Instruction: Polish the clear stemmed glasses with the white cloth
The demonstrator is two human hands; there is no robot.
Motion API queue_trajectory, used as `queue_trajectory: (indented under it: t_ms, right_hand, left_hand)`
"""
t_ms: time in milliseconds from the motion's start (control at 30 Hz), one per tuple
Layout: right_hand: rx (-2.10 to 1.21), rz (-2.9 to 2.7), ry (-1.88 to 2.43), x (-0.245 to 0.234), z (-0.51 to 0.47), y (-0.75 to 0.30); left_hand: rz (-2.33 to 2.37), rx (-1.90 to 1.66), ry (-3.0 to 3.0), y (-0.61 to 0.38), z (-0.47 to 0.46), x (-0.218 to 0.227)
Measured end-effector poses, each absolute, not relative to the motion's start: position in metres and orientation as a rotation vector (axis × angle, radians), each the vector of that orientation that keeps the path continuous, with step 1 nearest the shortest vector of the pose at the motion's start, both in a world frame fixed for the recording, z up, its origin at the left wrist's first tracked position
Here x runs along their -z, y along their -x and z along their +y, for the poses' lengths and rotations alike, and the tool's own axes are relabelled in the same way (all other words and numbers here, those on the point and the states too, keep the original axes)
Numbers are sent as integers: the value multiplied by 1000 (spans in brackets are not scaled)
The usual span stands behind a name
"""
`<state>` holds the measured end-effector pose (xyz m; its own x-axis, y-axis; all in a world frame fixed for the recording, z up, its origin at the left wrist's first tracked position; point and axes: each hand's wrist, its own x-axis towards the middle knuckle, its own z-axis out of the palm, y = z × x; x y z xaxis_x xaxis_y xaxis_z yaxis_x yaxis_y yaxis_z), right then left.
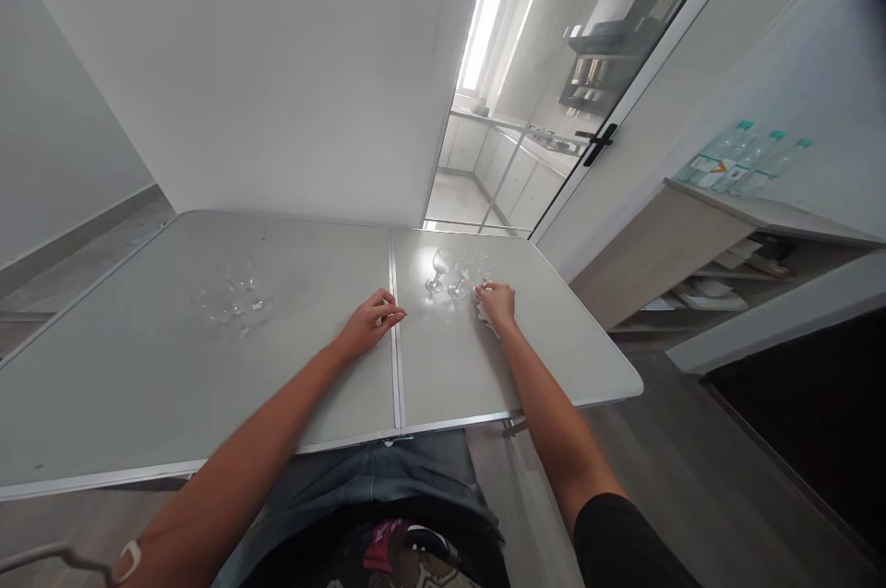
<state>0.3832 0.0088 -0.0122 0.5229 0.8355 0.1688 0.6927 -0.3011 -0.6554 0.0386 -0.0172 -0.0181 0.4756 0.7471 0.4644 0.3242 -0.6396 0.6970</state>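
Observation:
My left hand rests low over the table's centre seam, its fingers loosely bent and apart with nothing between them. Closed fingers of my right hand are at a crumpled white cloth, which shows below the palm; the exact grip is partly hidden. Just beyond that hand stands a clear stemmed glass, its lower part partly covered by the fingers. To its left are two more upright stemmed glasses, a nearer one and a rounder one.
Several clear glasses stand clustered on the left half of the pale folding table. A wall borders the far edge. At right are a glazed door and a wooden shelf unit with plastic bottles on top.

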Motion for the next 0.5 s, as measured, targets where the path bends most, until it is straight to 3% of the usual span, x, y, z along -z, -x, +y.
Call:
queue_trajectory:
  t_ms: [500]
  right_hand:
    - [-228, -1260, 2139, 20, 13, -386]
  left_hand:
    - [901, -1075, -2201, -38, -18, 13]
